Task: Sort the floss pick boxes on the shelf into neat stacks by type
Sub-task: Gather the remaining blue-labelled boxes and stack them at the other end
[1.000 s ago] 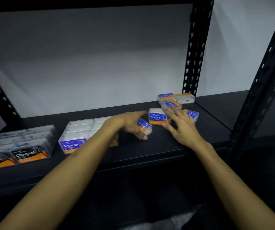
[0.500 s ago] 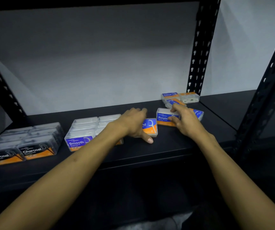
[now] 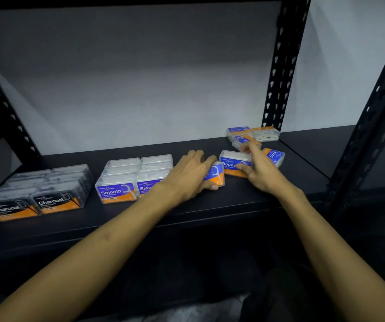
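We found a black metal shelf (image 3: 140,212) with perforated black uprights (image 3: 279,73) as the largest item, set before a pale back wall (image 3: 128,77).

Toward the shelf's left end sat a block of clear plastic floss pick boxes with black-and-orange "Charcoal" labels (image 3: 40,194), two across at the front edge. Just right of them, apart by a gap, stood a block of clear boxes with blue-and-orange "Smooth" labels (image 3: 128,180), also two across; the left forearm hid part of the right-hand label.

Near the shelf's right rear corner, by the rear upright, lay a loose cluster of clear blue-and-orange "Round" boxes (image 3: 252,134), unevenly placed. One further tilted box marked "Round" (image 3: 275,155) lay just right of the right hand.

The left hand (image 3: 191,175) gripped a small blue-and-orange box (image 3: 217,174) near mid-shelf, fingers curled over its top and thumb under its front edge; its wording was hidden. The right hand (image 3: 258,173) held a clear box with a blue "Round" label (image 3: 233,163), thumb on the label face and fingers reaching over its far side toward the cluster. These two boxes stood just beside each other; we could not tell whether they touched.
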A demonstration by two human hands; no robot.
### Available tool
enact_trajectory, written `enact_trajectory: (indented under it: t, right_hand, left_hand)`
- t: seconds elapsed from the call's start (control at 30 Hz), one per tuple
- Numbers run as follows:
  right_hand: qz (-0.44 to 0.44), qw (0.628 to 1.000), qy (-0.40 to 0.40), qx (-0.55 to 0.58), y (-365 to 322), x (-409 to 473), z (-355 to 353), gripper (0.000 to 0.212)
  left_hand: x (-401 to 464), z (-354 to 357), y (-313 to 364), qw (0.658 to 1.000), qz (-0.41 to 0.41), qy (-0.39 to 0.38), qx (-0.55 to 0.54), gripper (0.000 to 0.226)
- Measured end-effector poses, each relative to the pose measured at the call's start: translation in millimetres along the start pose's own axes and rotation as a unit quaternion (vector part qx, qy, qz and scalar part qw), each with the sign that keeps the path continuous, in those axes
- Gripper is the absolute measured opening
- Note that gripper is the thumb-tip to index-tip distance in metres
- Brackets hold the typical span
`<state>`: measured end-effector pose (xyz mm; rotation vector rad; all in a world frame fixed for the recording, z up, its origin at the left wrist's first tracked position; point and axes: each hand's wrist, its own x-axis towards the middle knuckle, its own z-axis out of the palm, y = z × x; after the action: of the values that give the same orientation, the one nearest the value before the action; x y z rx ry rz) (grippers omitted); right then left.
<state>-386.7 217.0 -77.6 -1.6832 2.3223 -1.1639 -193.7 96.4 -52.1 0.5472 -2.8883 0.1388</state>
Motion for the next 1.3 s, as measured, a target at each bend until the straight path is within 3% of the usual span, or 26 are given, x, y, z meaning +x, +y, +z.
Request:
enact_trajectory:
  t: [0.1,0.33,0.47,0.6,0.87,1.07,1.3]
  right_hand:
    - [0.0,0.998,-0.006,0.055,10,-3,5,0.043]
    - [0.008,0.976,-0.007,0.216,20,-7,7,0.036]
    - [0.045,0.936,-0.042,0.346,22,-10,1,0.037]
    - [0.059,0.891,-0.089,0.442,25,-13,-7,0.041]
    - [0.05,0.884,-0.119,0.45,28,-12,-8,0.041]
    - [0.065,0.879,-0.149,0.449,29,-11,-9,0.045]
    - [0.045,0.928,-0.136,0.345,24,-12,-6,0.042]
  left_hand:
    - [0,-1,8,1.0,0.0,-0.007,0.016,0.074]
    - [7,-7,12,0.998,-0.045,-0.028,-0.026,0.074]
    - [19,-14,8,0.99,-0.045,-0.037,-0.127,0.069]
    - [26,-12,6,0.986,-0.029,-0.068,-0.149,0.048]
    - [26,2,2,0.987,-0.035,-0.053,-0.147,0.057]
    - [25,2,0,0.984,-0.041,-0.068,-0.159,0.05]
    - [18,-1,6,0.988,-0.022,-0.051,-0.147,0.048]
